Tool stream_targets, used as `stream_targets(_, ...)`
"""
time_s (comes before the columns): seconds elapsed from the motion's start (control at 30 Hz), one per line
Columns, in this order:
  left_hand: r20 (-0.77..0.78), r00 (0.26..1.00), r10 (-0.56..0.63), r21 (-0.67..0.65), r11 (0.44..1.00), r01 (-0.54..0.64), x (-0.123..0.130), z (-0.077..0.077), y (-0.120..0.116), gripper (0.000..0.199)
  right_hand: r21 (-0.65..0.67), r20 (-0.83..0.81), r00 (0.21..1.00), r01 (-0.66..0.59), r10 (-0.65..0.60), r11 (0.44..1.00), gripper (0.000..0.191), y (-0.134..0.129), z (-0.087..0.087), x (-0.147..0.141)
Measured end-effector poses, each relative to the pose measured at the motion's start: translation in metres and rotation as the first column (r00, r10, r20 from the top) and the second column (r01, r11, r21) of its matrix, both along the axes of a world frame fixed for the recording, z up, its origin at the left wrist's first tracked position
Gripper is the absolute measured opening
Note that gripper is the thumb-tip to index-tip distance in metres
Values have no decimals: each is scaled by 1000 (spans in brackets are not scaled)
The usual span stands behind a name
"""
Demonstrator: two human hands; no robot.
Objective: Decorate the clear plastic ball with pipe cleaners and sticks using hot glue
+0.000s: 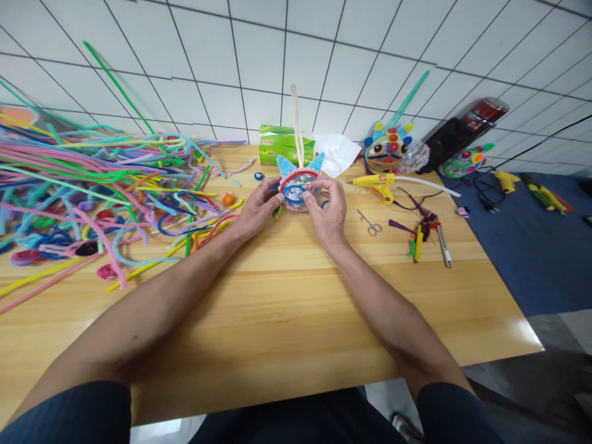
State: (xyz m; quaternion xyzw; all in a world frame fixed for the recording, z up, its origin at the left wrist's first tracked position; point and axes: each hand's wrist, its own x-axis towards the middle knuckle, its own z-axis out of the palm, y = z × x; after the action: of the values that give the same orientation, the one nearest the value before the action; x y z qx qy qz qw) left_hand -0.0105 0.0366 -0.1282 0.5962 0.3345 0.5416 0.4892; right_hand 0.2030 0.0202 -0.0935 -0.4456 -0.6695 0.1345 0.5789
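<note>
Between my two hands is a clear, rounded craft ornament with light blue pipe-cleaner ears, a pink and red pipe-cleaner band and a pale strip rising behind it. A blue pipe-cleaner ring lies against its front. My left hand closes on the ornament's left side, thumb at the ring's edge. On the right side, my right hand grips it with bent fingers, its thumb on the ring. Whether the ring is fixed to the ornament, I cannot tell.
Many coloured pipe cleaners cover the left of the wooden table. Behind stand a green tissue pack and a decorated ornament. To the right lie a yellow glue gun, scissors and a utility knife.
</note>
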Motion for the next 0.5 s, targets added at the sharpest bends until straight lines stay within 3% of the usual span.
stream_targets(0.5,13,1000,-16,-6,1000,16,0,1,1,65,26,5,1000,-7,6,1000,18,0,0,0)
